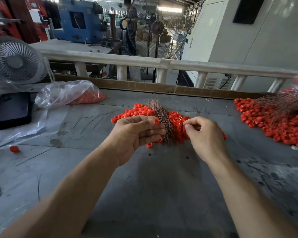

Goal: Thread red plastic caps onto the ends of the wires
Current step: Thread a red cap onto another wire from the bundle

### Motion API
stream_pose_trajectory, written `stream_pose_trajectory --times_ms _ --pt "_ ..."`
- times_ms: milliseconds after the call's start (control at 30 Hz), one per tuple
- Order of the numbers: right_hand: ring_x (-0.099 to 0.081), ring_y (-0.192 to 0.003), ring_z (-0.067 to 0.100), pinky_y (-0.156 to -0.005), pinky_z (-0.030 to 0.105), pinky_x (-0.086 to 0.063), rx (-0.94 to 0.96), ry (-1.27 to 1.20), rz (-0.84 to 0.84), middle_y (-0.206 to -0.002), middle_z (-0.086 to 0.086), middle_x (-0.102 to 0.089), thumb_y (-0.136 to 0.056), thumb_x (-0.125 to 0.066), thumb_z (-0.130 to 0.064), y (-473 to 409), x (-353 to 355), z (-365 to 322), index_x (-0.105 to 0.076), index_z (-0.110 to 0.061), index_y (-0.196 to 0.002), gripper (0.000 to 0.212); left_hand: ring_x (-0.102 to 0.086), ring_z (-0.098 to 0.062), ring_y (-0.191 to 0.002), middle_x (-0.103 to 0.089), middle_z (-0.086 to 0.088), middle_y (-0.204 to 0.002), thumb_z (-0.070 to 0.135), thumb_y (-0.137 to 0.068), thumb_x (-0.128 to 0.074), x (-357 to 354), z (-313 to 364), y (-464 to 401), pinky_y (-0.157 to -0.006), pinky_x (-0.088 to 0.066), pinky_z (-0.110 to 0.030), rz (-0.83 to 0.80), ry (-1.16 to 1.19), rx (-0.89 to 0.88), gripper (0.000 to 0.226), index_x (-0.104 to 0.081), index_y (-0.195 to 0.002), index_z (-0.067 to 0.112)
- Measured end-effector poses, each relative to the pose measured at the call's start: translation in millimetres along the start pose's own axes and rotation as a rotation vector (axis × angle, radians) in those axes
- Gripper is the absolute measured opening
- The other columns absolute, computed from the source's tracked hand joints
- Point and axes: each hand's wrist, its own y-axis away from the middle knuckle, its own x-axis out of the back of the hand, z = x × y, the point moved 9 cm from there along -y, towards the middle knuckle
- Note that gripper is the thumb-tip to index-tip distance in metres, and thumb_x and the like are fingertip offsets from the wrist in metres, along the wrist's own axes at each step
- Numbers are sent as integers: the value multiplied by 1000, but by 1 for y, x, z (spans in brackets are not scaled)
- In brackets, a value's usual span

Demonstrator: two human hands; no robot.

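Observation:
A heap of loose red caps (176, 125) lies mid-table, with a bundle of thin copper wires (159, 111) lying across it. My left hand (137, 133) pinches one red cap (156, 121) between thumb and forefinger, just left of the bundle. My right hand (204, 134) hovers over the heap's right side, fingers curled, thumb and forefinger pinched together near a small wire loop (180, 118); what they pinch is too thin to make out. At the right sits a second heap of caps with wires threaded in them (272, 117).
A clear bag of red caps (70, 93) lies at the back left beside a black phone (12, 109) and a small white fan (14, 60). A single stray cap (14, 149) rests near the left. A cardboard strip (144, 86) edges the table's far side.

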Motion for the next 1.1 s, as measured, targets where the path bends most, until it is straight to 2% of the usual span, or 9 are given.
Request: stream_pose_trajectory --times_ms 67,167,233,333,467,600,900,1100 --pt "-64 -57 0 -51 12 -41 -17 -153 -6 -67 -8 -71 -95 -66 -21 3 0 -4 -72 -30 -86 14 -76 -30 -94 -73 -27 -109 10 -86 -69 -1 0 1 -74 -62 -31 -4 -1 -6 29 -66 -111 -4" --pt "-62 -56 8 -43 24 -43 -14 -497 -66 -70 -3 -70 -95 -65 -9 9 -3 -18 -72 -24 -88 18 -76 -29 -94 -73 -27 -108 12 -83 -70 -4 1 1 -74 -62 -31 -10 1 -16 33 -66 -111 -4" --pt "-61 -59 12 -41 25 -43 -8 -653 -128 -79 3 -71 -95 -65 -4 13 -7 -27 -73 -20 -90 18 -76 -29 -94 -73 -27 -109 13 -82 -70 -6 0 2 -74 -62 -30 -13 2 -20 34 -66 -111 -4" --pt "-60 -61 12 -43 25 -44 -13 -739 -204 -81 8 -70 -95 -65 0 18 -18 -35 -74 -16 -92 18 -76 -29 -94 -73 -26 -108 14 -82 -70 -8 0 2 -75 -62 -31 -20 5 -27 35 -67 -112 -4" --pt "-61 -64 10 -46 23 -46 -1 -738 -251 -73 -1 -70 -92 -70 1 22 -25 -39 -75 -13 -99 16 -76 -29 -94 -74 -25 -106 13 -84 -69 -7 1 1 -76 -62 -32 -9 18 -38 31 -67 -111 -3" --pt "-63 -64 9 -48 22 -48 35 -701 -240 -74 -3 -72 -90 -73 -1 22 -24 -41 -75 -14 -100 17 -76 -29 -94 -74 -25 -106 7 -92 -65 -7 1 1 -77 -62 -33 -3 22 -37 23 -66 -113 -3" --pt "-70 -64 15 -47 23 -49 134 -567 -183 -73 1 -74 -97 -69 -14 23 -19 -45 -77 -25 -94 14 -76 -27 -92 -74 -25 -105 12 -83 -68 -8 4 2 -74 -62 -31 -3 41 -45 33 -65 -112 -3" --pt "-61 -58 1 -52 14 -45 154 -519 -188 -66 -11 -70 -94 -73 -19 23 -17 -46 -79 -25 -94 9 -76 -28 -93 -75 -24 -104 12 -82 -70 -6 4 2 -74 -61 -30 -7 41 -54 31 -67 -109 -2"
